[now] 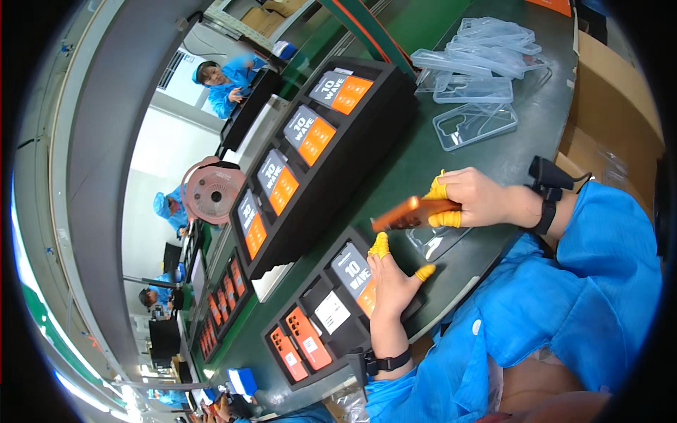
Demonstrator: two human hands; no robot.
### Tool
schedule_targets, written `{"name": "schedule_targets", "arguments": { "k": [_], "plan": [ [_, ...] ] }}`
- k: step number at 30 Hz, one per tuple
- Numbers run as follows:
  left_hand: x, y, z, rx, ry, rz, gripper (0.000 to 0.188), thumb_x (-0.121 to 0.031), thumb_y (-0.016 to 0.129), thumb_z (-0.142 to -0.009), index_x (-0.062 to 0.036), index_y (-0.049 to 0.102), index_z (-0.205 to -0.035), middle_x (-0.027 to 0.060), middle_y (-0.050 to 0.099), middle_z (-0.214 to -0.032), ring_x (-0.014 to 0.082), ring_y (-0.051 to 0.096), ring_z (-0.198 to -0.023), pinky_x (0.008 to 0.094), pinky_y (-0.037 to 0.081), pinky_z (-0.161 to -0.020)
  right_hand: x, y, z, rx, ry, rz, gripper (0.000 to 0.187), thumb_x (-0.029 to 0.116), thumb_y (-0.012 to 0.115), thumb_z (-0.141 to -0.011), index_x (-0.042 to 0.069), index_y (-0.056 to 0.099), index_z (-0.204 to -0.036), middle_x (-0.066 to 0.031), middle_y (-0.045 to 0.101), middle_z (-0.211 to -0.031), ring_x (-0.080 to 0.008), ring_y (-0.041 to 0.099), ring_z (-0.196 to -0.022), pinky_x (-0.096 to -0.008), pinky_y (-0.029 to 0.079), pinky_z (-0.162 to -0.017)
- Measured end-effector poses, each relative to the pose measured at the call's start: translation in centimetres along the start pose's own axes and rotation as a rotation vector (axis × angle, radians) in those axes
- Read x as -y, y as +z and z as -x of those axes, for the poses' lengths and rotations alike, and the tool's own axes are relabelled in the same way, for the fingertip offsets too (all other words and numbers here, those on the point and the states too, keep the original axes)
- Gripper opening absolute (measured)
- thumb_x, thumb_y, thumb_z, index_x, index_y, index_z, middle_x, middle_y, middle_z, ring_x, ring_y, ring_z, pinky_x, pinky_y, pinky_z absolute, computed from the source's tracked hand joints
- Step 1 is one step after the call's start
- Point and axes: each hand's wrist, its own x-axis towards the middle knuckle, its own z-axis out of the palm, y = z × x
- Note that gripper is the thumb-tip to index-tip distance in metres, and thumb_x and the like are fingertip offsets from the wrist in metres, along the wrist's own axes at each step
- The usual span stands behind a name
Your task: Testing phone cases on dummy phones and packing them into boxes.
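Observation:
Yellow finger cots cover several fingertips of both my hands. My right hand (pixel 476 197) is closed on an orange phone (pixel 412 213), tilted above the table and slightly blurred. My left hand (pixel 392 283) has its thumb and forefinger spread, the forefinger close to the phone's lower end; whether it touches cannot be made out. Beside that hand lies a black foam tray (pixel 312 297). It holds a phone with a grey and orange printed film (pixel 351 271), partly behind my hand, and two orange phones (pixel 307 337) with white labels. A clear phone case (pixel 441 243) lies under the held phone.
A stack of black trays (pixel 345 166) with film-covered phones stands beyond. Several clear phone cases (pixel 486 53) are piled at the far right, near a cardboard box (pixel 610 106). A pink fan (pixel 217 192) and co-workers in blue are farther off along the line.

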Motion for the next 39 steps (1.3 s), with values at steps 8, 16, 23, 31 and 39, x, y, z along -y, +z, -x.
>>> {"name": "schedule_targets", "arguments": {
  "k": [8,16,23,31,39],
  "plan": [
    [-1.2,1.2,-2.0,0.145,-0.035,-0.117,0.067,-0.014,0.073,-0.055,0.0026,0.041,-0.113,0.0142,0.049,-0.107,0.0261,0.045,-0.101,0.0309,0.036,-0.088,-2.4,0.7,3.5,0.634,0.128,0.299,0.056,0.032,0.072,-0.05,0.003,0.056,-0.095,-0.0135,0.05,-0.094,-0.0297,0.05,-0.092,-0.0384,0.038,-0.087],
    [-2.8,2.4,-1.8,-0.06,-0.094,0.082,0.056,-0.011,0.071,-0.06,0.0014,0.045,-0.109,0.0113,0.052,-0.096,0.025,0.047,-0.095,0.0309,0.037,-0.084,-4.9,1.0,2.3,0.631,0.154,0.389,0.091,0.05,0.072,-0.048,-0.002,0.039,-0.115,-0.0175,0.043,-0.111,-0.0302,0.038,-0.108,-0.0496,0.019,-0.095],
    [-2.3,4.1,0.1,0.082,-0.266,0.605,0.051,-0.018,0.061,-0.076,0.0025,0.034,-0.114,0.0115,0.049,-0.105,0.0163,0.047,-0.096,0.0275,0.037,-0.083,-1.9,0.2,2.4,0.401,0.084,0.29,0.086,0.044,0.073,-0.048,-0.002,0.041,-0.113,-0.0168,0.046,-0.104,-0.0294,0.043,-0.098,-0.0458,0.021,-0.094],
    [-5.3,1.3,1.8,-0.219,-0.05,0.484,0.024,-0.017,0.063,-0.073,0.0006,0.054,-0.087,0.0139,0.057,-0.076,0.0243,0.057,-0.068,0.0303,0.043,-0.062,0.4,-0.9,1.9,0.123,-0.01,0.094,0.095,0.047,0.074,-0.048,-0.001,0.033,-0.119,-0.0156,0.048,-0.101,-0.0296,0.044,-0.097,-0.0423,0.028,-0.091],
    [-2.5,-0.5,3.8,0.104,0.104,1.137,0.057,-0.04,0.048,-0.081,-0.0007,0.033,-0.12,0.0076,0.041,-0.117,0.0162,0.04,-0.105,0.0321,0.032,-0.086,-1.7,-0.7,1.3,0.751,0.544,-0.414,0.053,0.032,0.07,-0.065,-0.002,0.052,-0.101,-0.0119,0.059,-0.089,-0.0169,0.057,-0.077,-0.0253,0.044,-0.072]
  ]
}}
